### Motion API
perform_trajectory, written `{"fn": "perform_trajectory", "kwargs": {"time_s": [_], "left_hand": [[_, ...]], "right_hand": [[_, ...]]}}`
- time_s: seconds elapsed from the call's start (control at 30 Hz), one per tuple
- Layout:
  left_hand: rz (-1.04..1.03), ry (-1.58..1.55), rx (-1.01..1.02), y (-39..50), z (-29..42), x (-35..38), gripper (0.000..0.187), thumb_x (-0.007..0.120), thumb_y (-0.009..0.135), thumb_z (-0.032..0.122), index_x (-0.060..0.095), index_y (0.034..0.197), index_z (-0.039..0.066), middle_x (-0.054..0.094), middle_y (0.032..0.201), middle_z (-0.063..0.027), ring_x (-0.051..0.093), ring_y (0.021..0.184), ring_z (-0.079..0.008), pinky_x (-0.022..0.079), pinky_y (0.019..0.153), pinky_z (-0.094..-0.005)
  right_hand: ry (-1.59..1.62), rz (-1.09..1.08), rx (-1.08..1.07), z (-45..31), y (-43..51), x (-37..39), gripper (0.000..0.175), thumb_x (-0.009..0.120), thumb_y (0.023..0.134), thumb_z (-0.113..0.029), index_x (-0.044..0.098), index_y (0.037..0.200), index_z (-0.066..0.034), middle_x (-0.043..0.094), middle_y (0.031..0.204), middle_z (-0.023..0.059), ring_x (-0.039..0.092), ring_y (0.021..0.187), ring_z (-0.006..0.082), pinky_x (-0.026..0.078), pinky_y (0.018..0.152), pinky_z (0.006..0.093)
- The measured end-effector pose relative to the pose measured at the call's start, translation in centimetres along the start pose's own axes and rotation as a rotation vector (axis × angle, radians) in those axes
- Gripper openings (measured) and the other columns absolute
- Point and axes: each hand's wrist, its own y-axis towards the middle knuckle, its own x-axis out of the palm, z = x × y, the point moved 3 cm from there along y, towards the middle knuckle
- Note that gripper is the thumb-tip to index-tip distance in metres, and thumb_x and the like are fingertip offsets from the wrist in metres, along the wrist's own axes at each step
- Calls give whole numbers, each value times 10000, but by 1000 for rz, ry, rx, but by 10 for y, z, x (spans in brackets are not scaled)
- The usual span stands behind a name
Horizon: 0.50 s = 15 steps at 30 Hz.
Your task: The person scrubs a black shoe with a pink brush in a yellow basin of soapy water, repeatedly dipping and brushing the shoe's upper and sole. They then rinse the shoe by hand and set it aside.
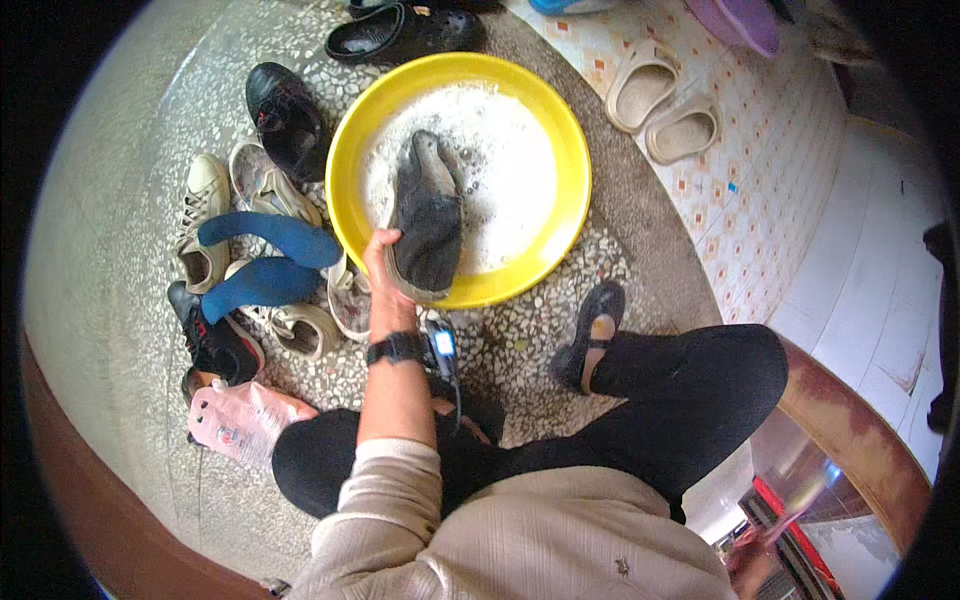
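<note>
My left hand (386, 266) grips a dark, wet-looking cloth shoe (427, 240) with a pale sole edge. Its thumb shows along the shoe's left side, and the other fingers are hidden beneath. The shoe is tilted over the near-left rim of a yellow plastic basin (574, 202), its toe end towards me. White suds (517, 165) fill the basin, with dark bubbles beside the shoe. At the lower right, a blurred skin-coloured patch appears to be my right hand (754, 559), beside a red and dark object (795, 525). Its fingers cannot be made out.
Left of the basin lie two blue insoles (270, 234) on several pale sneakers (206, 187), near black shoes (289, 116). A pink packet (244, 424) stands by my knee. Black clogs (405, 34) sit beyond the basin, beige clogs (660, 105) to its right.
</note>
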Motion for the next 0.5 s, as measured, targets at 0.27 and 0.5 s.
{"fn": "perform_trajectory", "kwargs": {"time_s": [0.27, 0.5], "left_hand": [[-48, -116, 116, 2, -25, 5, 493, 518, 659, 183, 584, 1095, -37, 644, 1016, -175, 624, 879, -331, 503, 848, -414], [-48, -116, 141, -2, -28, 0, 491, 517, 646, 170, 588, 1087, -33, 649, 999, -164, 623, 853, -324, 511, 818, -403]], "right_hand": [[-54, -1205, -130, -58, -68, 220, 375, 366, 985, -296, 451, 1293, -98, 436, 600, -22, 277, 361, 33, 213, 300, 188], [-607, -1402, -619, -7, -99, 424, 349, 397, 965, -184, 513, 1289, -128, 458, 639, -6, 363, 470, 65, 274, 374, 223]]}}
